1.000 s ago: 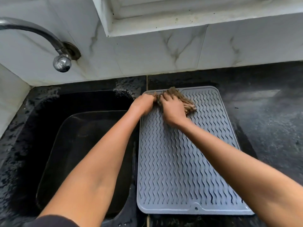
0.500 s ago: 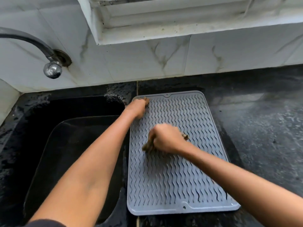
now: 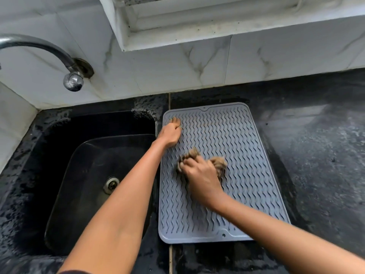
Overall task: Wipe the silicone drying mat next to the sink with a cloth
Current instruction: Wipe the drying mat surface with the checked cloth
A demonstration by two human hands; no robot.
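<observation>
A grey silicone drying mat (image 3: 243, 155) with wavy ridges lies on the black counter just right of the sink. My right hand (image 3: 199, 175) presses a bunched brown cloth (image 3: 218, 164) onto the middle of the mat, fingers curled over it; the cloth sticks out on both sides of the hand. My left hand (image 3: 171, 133) rests on the mat's far left corner with its fingers curled, holding the mat down.
The black sink (image 3: 94, 175) with a metal drain (image 3: 111, 184) sits to the left of the mat. A chrome tap (image 3: 73, 81) juts from the white marble-look wall above it. The dark counter (image 3: 316, 155) runs to the right. A white window sill (image 3: 217, 34) overhangs the wall.
My right hand dragged the cloth from the mat's far edge toward the middle, then shifted slightly right with more cloth showing. The left hand stayed on the far left corner.
</observation>
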